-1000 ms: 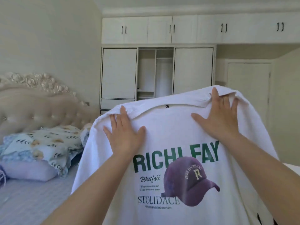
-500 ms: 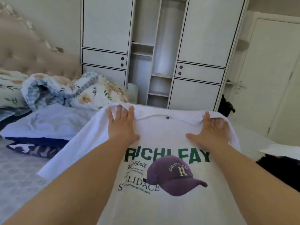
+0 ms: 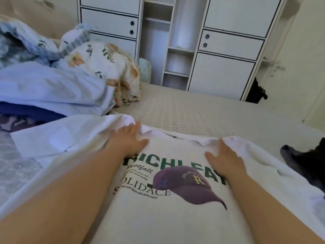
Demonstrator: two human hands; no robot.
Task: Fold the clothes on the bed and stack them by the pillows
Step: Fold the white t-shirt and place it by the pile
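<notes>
A white T-shirt (image 3: 175, 217) with green lettering and a purple cap print lies spread on the bed (image 3: 202, 111), collar pointing away from me. My left hand (image 3: 126, 138) rests flat on its left shoulder with the fingers straight. My right hand (image 3: 225, 159) rests flat on the right shoulder, its outer fingers partly covered by bunched fabric. The left sleeve (image 3: 52, 136) spreads out to the left. A pile of folded clothes, topped by a light blue piece (image 3: 52, 85), sits at the left by the bedding.
A rumpled floral quilt (image 3: 105, 62) lies behind the pile near the headboard. A dark garment (image 3: 306, 162) lies on the bed at the right edge. A white wardrobe (image 3: 219, 73) with open shelves stands beyond the bed.
The shirt came down from being held up in the air onto the bed, and my view tilted down with it. Both hands stayed on its shoulders.
</notes>
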